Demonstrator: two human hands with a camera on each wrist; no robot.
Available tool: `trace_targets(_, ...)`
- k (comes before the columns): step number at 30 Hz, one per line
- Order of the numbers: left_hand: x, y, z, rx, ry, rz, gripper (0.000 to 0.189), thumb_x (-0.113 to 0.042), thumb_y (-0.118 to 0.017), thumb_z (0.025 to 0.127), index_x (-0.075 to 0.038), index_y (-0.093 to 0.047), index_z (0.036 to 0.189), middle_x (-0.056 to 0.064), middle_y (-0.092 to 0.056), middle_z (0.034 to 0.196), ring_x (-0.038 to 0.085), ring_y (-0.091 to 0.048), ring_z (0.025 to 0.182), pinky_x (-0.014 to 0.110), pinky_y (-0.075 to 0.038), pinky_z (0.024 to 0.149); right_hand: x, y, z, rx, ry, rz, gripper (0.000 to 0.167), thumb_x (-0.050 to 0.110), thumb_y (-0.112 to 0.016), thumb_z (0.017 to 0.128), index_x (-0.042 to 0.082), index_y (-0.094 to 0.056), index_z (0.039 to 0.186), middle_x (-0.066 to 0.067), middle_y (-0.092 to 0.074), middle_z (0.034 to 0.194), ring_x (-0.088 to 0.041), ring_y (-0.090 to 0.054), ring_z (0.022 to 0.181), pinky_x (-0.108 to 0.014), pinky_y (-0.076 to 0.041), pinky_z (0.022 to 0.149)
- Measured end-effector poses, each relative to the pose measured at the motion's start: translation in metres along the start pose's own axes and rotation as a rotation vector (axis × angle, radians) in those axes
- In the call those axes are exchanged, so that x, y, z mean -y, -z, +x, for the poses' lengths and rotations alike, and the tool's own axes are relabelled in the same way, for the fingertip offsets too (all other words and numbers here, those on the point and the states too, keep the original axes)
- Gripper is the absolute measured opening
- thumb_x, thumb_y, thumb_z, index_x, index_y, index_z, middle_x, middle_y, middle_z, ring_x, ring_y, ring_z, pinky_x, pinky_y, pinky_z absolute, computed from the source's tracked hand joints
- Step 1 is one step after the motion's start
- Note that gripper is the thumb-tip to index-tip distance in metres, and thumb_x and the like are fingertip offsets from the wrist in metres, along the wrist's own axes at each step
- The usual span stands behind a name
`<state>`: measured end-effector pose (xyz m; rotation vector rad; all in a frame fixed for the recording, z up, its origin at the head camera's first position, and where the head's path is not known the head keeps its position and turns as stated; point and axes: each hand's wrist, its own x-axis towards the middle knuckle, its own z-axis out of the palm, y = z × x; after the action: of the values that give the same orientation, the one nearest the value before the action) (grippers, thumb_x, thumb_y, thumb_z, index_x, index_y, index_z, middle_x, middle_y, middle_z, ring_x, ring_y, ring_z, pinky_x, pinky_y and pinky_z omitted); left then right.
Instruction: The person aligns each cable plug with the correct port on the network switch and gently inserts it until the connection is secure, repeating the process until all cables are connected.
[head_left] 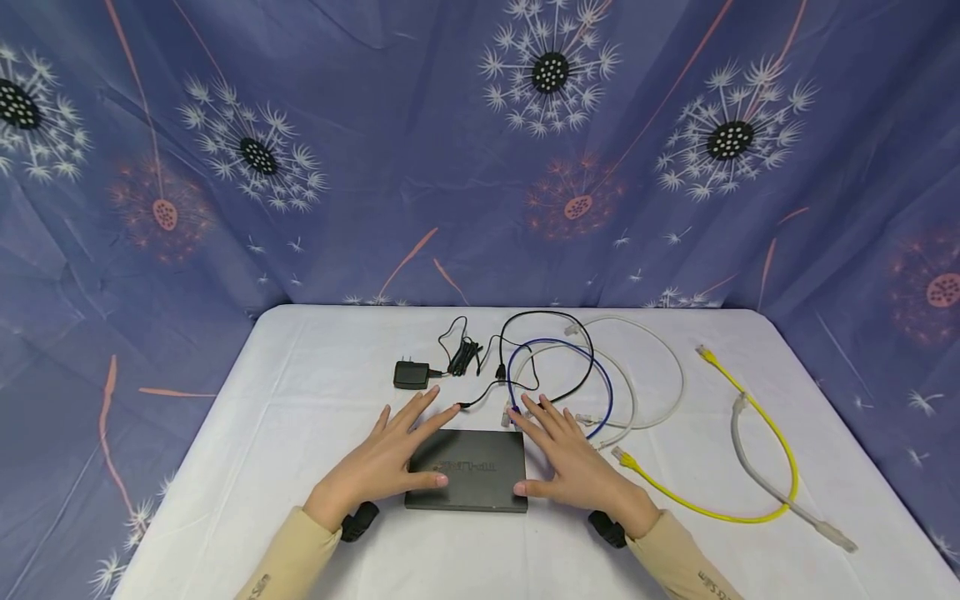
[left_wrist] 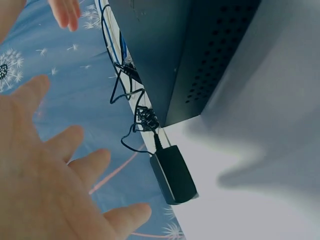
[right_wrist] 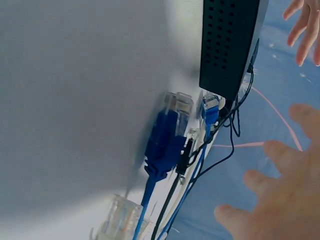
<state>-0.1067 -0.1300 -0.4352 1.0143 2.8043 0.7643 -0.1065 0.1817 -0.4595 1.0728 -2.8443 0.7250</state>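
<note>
A flat dark network switch box (head_left: 480,492), with faint raised lettering on top, lies near the table's front between two hands. Over its left edge spreads the left hand (head_left: 386,460), fingers extended forward and holding nothing. The right hand (head_left: 567,464) mirrors it at the right edge, likewise holding nothing. In both wrist views, rows of vent holes show on the box's sides. Beyond the left fingertips sits a black power adapter (head_left: 411,375) with its cord bundled. Close to the right fingertips lies a blue network cable (head_left: 611,392); its clear-tipped plug (right_wrist: 165,137) shows large in the right wrist view.
Behind the right hand, a looped black cable (head_left: 591,354) overlaps white network cables (head_left: 681,379). Farther right, a yellow network cable (head_left: 791,454) crosses a grey one (head_left: 738,446). A white cloth (head_left: 300,400) covers the table, and a blue dandelion-print curtain (head_left: 420,150) hangs behind.
</note>
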Motion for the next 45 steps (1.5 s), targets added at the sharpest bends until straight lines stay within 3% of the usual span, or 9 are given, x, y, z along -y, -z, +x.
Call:
trace_targets(8, 0.008, 0.000, -0.005, 0.047, 0.000, -0.063, 0.094, -0.050, -0.075, 0.075, -0.026, -0.027, 0.152, 0.014, -0.011, 0.157, 0.039, -0.015, 0.140, 0.070, -0.011, 0.100, 0.001, -0.006, -0.002, 0.033, 0.024, 0.031, 0.097, 0.059, -0.068, 0.077, 0.012, -0.027, 0.152, -0.016, -0.014, 0.156, -0.044, -0.014, 0.139, -0.068, -0.016, 0.101)
trace_targets(18, 0.018, -0.003, -0.011, 0.122, 0.012, -0.112, 0.100, -0.057, -0.077, 0.068, -0.034, -0.027, 0.151, 0.014, -0.011, 0.157, 0.036, -0.014, 0.141, 0.068, -0.008, 0.102, 0.004, -0.013, -0.004, 0.052, 0.048, 0.051, 0.099, 0.060, -0.070, 0.074, 0.011, -0.030, 0.150, -0.020, -0.019, 0.154, -0.045, -0.017, 0.138, -0.067, -0.017, 0.101)
trace_targets(23, 0.020, -0.006, -0.012, 0.141, 0.018, -0.131, 0.101, -0.056, -0.078, 0.066, -0.032, -0.029, 0.151, 0.017, -0.011, 0.157, 0.039, -0.015, 0.141, 0.069, -0.008, 0.101, 0.005, -0.016, -0.006, 0.064, 0.040, 0.051, 0.101, 0.054, -0.076, 0.071, 0.013, -0.029, 0.151, -0.019, -0.019, 0.154, -0.044, -0.015, 0.139, -0.069, -0.017, 0.100)
trace_targets(35, 0.024, -0.015, -0.015, 0.183, 0.051, -0.139, 0.100, -0.056, -0.079, 0.066, -0.029, -0.032, 0.150, 0.015, -0.015, 0.156, 0.040, -0.017, 0.140, 0.071, -0.010, 0.100, 0.004, -0.020, -0.009, 0.098, 0.004, 0.045, 0.101, 0.057, -0.075, 0.071, 0.011, -0.031, 0.150, -0.018, -0.019, 0.155, -0.043, -0.013, 0.140, -0.068, -0.016, 0.101)
trace_targets(45, 0.027, -0.017, -0.015, 0.176, 0.068, -0.119, 0.100, -0.055, -0.080, 0.064, -0.027, -0.035, 0.149, 0.015, -0.019, 0.155, 0.039, -0.019, 0.139, 0.070, -0.011, 0.100, 0.003, -0.021, -0.007, 0.083, 0.019, 0.054, 0.103, 0.057, -0.076, 0.069, 0.012, -0.031, 0.150, -0.017, -0.022, 0.154, -0.043, -0.014, 0.139, -0.066, -0.017, 0.102)
